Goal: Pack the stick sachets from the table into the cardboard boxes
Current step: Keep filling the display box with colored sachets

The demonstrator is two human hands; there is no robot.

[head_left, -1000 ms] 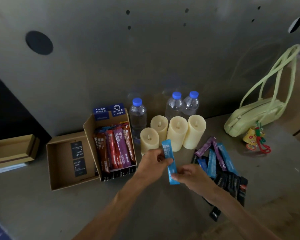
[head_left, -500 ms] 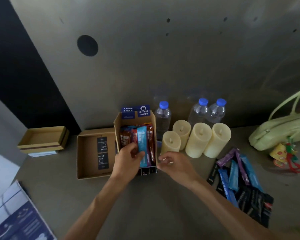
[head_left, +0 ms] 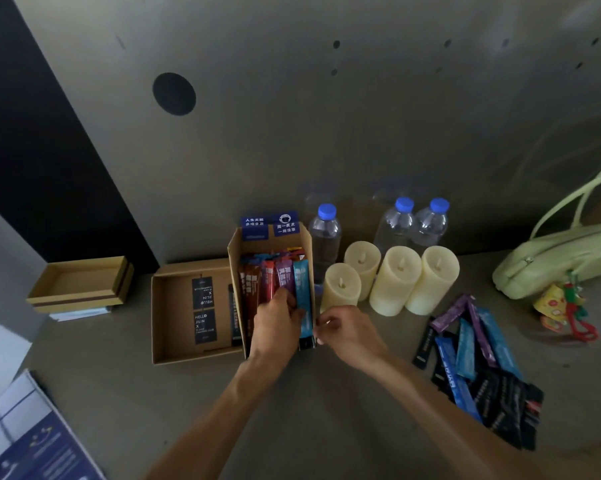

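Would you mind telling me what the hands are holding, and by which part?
The left hand grips the light blue sachet by its lower half. The right hand is beside the cardboard box; its hold cannot be told.

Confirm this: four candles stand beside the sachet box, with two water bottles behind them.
Not quite. The head view shows three water bottles, not two. They do stand behind the four candles, which are beside the sachet box.

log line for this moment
phase: packing | left hand: holds blue sachet in box | right hand: at box corner, grip unclear | pending: loose sachets on table
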